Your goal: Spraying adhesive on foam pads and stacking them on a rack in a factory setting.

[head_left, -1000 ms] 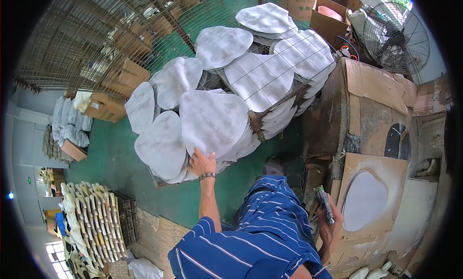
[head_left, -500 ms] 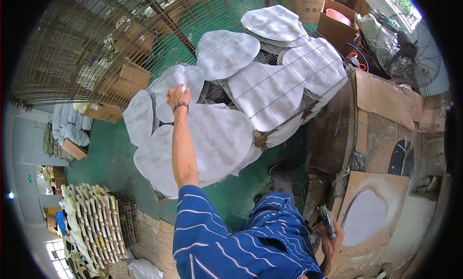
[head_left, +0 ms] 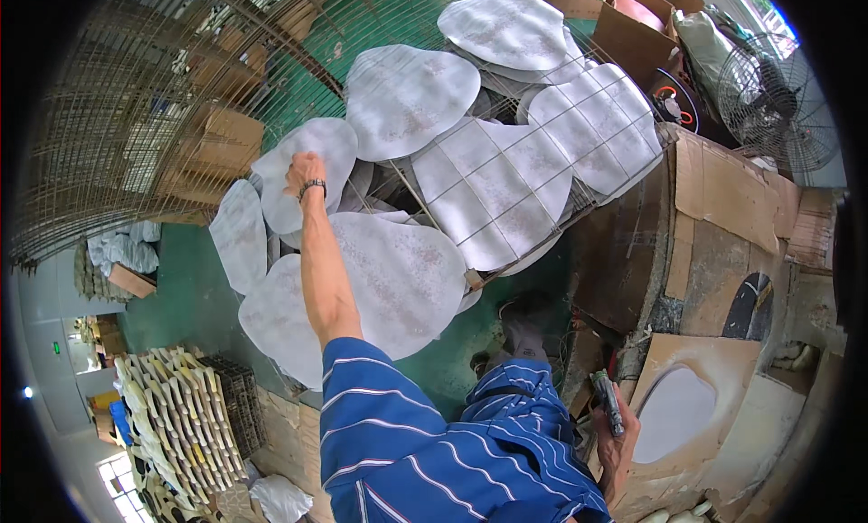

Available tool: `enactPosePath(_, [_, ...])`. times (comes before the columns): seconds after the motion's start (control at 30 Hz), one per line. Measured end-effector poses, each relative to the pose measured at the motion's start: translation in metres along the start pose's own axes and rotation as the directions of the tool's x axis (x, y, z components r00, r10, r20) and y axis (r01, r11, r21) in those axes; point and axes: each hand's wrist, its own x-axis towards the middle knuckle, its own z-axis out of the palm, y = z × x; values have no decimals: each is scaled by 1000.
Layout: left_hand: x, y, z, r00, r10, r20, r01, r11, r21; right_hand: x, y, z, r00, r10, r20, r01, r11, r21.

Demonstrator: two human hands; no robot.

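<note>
My left hand (head_left: 306, 172) reaches forward over a rounded off-white sheet (head_left: 327, 147). Its fingers are curled and appear to pinch the sheet's surface, though the fingertips are partly hidden. Similar mottled pieces lie around it: a large sheet (head_left: 398, 274) under my forearm, a narrower sheet (head_left: 240, 238) to the left, and another sheet (head_left: 411, 98) beyond. They rest on a wire rack (head_left: 470, 283). At the lower right, my right hand (head_left: 618, 440) is wrapped around a dark metallic hand tool (head_left: 608, 404), which looks like a spray gun.
A cardboard-covered bench (head_left: 714, 188) runs along the right, with a pale sheet (head_left: 676, 414) on cardboard. A standing fan (head_left: 778, 98) and an open carton (head_left: 633, 39) are at the far right. Wire racks (head_left: 117, 134) fill the upper left; stacked pale pieces (head_left: 181, 414) stand lower left.
The view has shifted slightly, so the rack and sheets sit a little further left. My left hand stays on the same sheet, fingers more curled. My right hand still holds the tool.
</note>
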Motion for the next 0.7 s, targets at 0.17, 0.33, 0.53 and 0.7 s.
enactPosePath(0.17, [-45,8,24,948,-46,-316,19,996,-85,-28,11,-9,992,113,-48,-109,991,83])
enactPosePath(0.33, [-117,37,38,853,178,-491,-257,962,-97,-75,51,-12,974,67,-218,-32,987,160])
enactPosePath(0.53, [-392,70,59,334,879,-341,-848,122,-516,-153,102,-4,868,134,-479,36,943,330])
enactPosePath(0.7, [-575,27,90,-303,928,214,-690,-59,-721,-224,130,2,683,279,-675,32,912,409])
